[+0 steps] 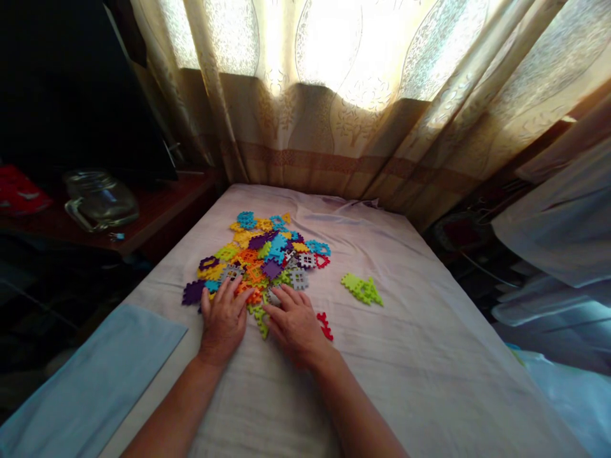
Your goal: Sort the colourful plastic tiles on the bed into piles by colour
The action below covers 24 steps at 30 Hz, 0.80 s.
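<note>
A heap of colourful interlocking plastic puzzle tiles [273, 270] lies on the cloth-covered table. My left hand [224, 316] rests palm down on the heap's near left edge, fingers spread over orange and grey tiles. Beside it, my right hand [296, 321] lies over the near right edge, fingers stretched out and touching grey and green tiles. A lime green tile [260, 321] shows between the two hands. Partly hidden behind my right hand is a red tile [325, 326]. Apart from the heap, to the right, lies a lime green piece [362, 289]. What is under my palms is hidden.
The table wears a pale, wrinkled cloth [420, 356]. A folded light blue cloth [95, 381] lies at its left edge. On a dark wooden stand at left are a glass jar [102, 197] and a red item [21, 191]. A patterned curtain [310, 121] hangs behind.
</note>
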### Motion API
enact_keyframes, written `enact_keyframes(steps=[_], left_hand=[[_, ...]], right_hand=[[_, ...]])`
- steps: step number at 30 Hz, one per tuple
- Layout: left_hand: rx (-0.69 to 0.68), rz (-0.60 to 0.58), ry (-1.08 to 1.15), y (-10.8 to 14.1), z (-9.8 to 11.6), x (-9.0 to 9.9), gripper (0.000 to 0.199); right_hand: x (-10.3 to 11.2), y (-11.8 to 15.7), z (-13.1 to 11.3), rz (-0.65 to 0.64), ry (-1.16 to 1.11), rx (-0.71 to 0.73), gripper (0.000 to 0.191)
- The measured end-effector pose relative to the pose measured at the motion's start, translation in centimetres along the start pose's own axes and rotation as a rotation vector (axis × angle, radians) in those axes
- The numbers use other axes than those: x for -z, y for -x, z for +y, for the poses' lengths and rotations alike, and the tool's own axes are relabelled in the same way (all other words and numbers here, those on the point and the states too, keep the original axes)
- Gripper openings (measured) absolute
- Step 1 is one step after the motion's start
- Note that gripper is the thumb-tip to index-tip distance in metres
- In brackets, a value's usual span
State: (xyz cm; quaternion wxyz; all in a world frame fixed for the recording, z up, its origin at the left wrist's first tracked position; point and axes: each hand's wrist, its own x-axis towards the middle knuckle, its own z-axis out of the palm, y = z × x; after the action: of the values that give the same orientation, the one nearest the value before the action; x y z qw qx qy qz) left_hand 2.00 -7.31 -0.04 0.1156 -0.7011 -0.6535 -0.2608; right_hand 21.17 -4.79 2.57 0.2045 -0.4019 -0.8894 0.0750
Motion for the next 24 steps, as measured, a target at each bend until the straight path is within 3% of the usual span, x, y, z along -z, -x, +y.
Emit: enact_keyframes(steps=[2,6,9,12,15,17,24], left_hand=[[-0.013,-0.002,0.006,0.0,0.1,0.1,0.036],[-0.038,-0.02,0.043,-0.1,0.3,0.5,0.034],[-0.042,-0.041,0.056,-0.1,0.5,0.5,0.029],[-0.046,-0.047,0.044,-0.1,0.5,0.4,0.025],[-0.037,-0.031,0.028,0.0,0.5,0.3,0.023],[-0.02,-0.012,0.015,0.0,0.5,0.2,0.024],[-0.006,0.018,-0.013,0.0,0.5,0.3,0.027]], right_hand=[[-0.1,0.2,0.0,-0.059,0.022,-0.041,0.029],[1.2,0.4,1.5,-0.038,0.067,-0.21,0.023],[2.2,0.2,1.4,-0.032,0.099,-0.281,0.025],[2.1,0.0,-0.4,-0.035,0.061,-0.19,0.022],[1.0,0.1,-2.4,-0.07,0.045,-0.115,0.049],[0.1,0.2,-3.1,-0.088,0.053,-0.142,0.054],[-1.1,0.3,-2.6,-0.067,0.024,-0.114,0.051]])
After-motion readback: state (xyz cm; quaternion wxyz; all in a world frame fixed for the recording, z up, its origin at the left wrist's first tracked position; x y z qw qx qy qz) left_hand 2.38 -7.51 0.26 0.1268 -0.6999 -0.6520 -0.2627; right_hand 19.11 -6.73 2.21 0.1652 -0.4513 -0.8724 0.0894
